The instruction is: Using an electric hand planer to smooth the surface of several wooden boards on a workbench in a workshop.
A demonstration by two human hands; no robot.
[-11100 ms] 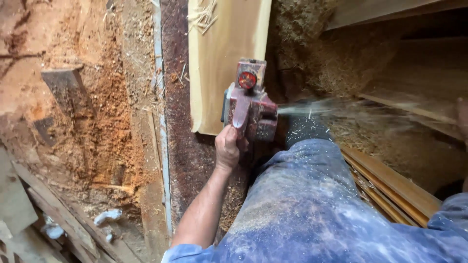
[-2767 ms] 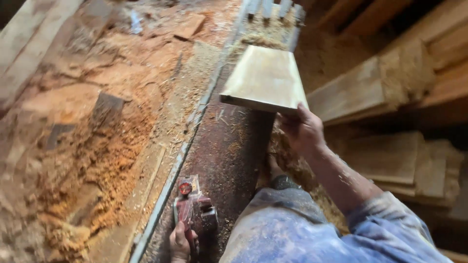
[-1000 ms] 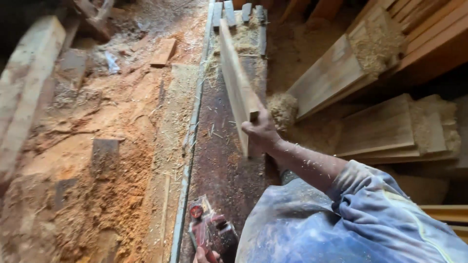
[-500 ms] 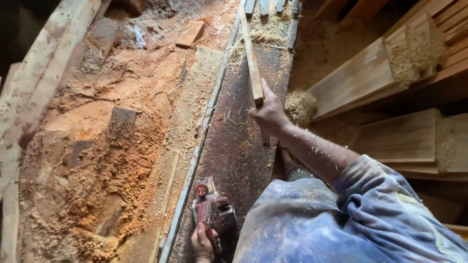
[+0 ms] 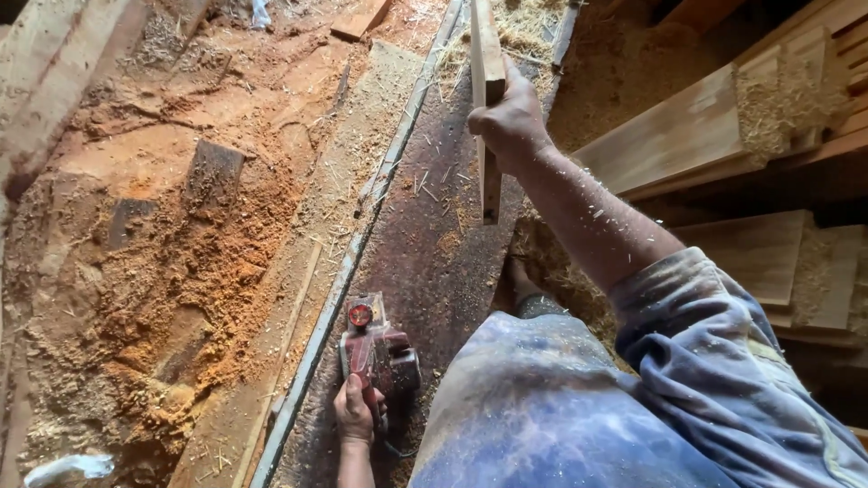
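My right hand [image 5: 509, 116] grips a pale wooden board [image 5: 485, 63] that stands on its long edge, lifted over a dark rusty metal bed [image 5: 425, 262]. The board runs away from me towards the top of the view. My left hand [image 5: 355, 411] holds the handle of a red electric hand planer [image 5: 372, 348], which rests on the metal bed near my blue-clad knee [image 5: 524, 398]. The two hands are well apart, the planer low and close to me, the board high and far.
A metal rail [image 5: 348, 271] edges the bed on the left. Orange sawdust heaps [image 5: 181, 271] and scrap wood blocks [image 5: 212, 172] cover the ground to the left. Stacked planks [image 5: 705, 126] dusted with shavings lie to the right.
Over the past seconds the board has turned from lying flat to standing on its edge in my right hand. The planer has stayed low on the bed in my left hand.
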